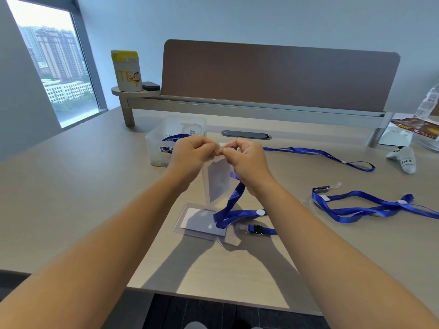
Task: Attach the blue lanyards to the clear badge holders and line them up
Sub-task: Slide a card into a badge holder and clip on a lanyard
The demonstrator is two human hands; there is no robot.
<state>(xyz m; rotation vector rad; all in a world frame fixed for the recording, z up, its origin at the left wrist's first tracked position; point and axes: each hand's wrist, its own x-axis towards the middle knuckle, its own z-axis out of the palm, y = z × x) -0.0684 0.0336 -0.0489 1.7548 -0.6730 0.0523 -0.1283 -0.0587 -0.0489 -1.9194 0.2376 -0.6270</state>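
Note:
Above the middle of the table, my left hand (193, 154) and my right hand (244, 157) meet fingertip to fingertip. Between them hangs a clear badge holder (217, 180), pinched at its top edge by both hands. A blue lanyard (234, 205) trails from my right hand down to the table. Its clear strap end is hidden by my fingers. Under my hands lies a second badge holder (202, 220) with a black clip (257, 229) beside it. Two more blue lanyards lie to the right, one near (361, 206), one farther back (320, 154).
A clear plastic bin (164, 138) with more lanyards stands behind my left hand. A brown divider panel (280, 74) closes the table's far side, with a yellow-lidded can (126, 71) on its shelf. A white controller (403, 160) and bagged papers (415, 130) lie far right.

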